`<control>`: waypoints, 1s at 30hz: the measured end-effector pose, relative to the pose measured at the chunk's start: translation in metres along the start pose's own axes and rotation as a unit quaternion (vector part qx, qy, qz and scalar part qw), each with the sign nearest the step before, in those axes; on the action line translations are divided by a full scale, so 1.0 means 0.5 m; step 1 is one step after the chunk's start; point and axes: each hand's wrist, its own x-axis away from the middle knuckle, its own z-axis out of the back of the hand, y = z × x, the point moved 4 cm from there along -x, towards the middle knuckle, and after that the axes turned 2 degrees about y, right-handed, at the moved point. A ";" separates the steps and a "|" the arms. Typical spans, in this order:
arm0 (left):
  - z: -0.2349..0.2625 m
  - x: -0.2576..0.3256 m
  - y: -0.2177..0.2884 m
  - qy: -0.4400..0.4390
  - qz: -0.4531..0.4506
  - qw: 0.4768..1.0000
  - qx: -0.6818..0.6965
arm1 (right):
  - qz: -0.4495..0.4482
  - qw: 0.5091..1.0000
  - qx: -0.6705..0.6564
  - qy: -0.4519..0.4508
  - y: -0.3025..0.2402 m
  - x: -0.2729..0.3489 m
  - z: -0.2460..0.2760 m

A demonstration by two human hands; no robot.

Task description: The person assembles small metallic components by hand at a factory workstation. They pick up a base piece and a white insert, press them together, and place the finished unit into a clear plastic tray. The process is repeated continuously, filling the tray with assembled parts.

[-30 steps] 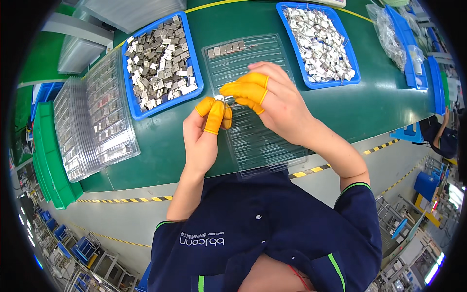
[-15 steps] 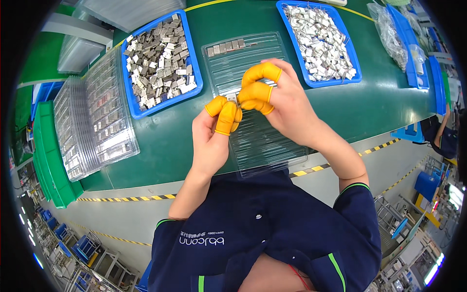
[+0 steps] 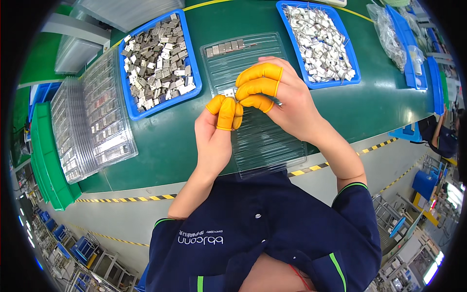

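Note:
Over a clear ribbed plastic tray (image 3: pixel 270 146), my two hands meet, with yellow rubber cots on several fingers. My left hand (image 3: pixel 214 138) pinches a small silver USB connector (image 3: pixel 229 91) between thumb and fingers. My right hand (image 3: pixel 292 100) is closed against its near end, fingertips pressed together; what they grip is hidden. A thin metallic bit (image 3: pixel 277 101) shows by the right thumb's base. Along the tray's far end lies a row of several silver connector shells (image 3: pixel 224 47).
A blue bin (image 3: pixel 197 80) of silver metal shells stands at left, and another blue bin (image 3: pixel 335 83) of white parts at right. Stacked clear trays (image 3: pixel 104 121) and a green crate (image 3: pixel 48 160) lie far left. A crumpled plastic bag (image 3: pixel 389 41) sits at right on the green table (image 3: pixel 369 107).
My right-hand fingers have shifted slightly left and down, closer over the connector. The metallic bit by the right thumb has come into view. My left hand has barely moved.

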 end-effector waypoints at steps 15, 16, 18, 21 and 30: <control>0.072 0.062 -0.010 0.092 -0.066 0.902 -0.417 | -0.033 0.976 0.215 0.006 0.203 -0.053 -0.006; 0.076 0.064 -0.009 0.099 -0.072 0.901 -0.415 | -0.029 0.975 0.222 0.002 0.207 -0.052 -0.012; 0.083 0.067 -0.010 0.111 -0.083 0.900 -0.412 | -0.017 0.969 0.247 -0.008 0.206 -0.052 -0.015; 0.094 0.060 -0.001 0.127 -0.125 0.891 -0.418 | -0.025 0.967 0.254 -0.009 0.193 -0.052 -0.004; 0.136 -0.097 0.114 0.095 -0.267 0.720 -0.633 | -0.181 0.904 0.378 0.089 0.268 0.020 0.138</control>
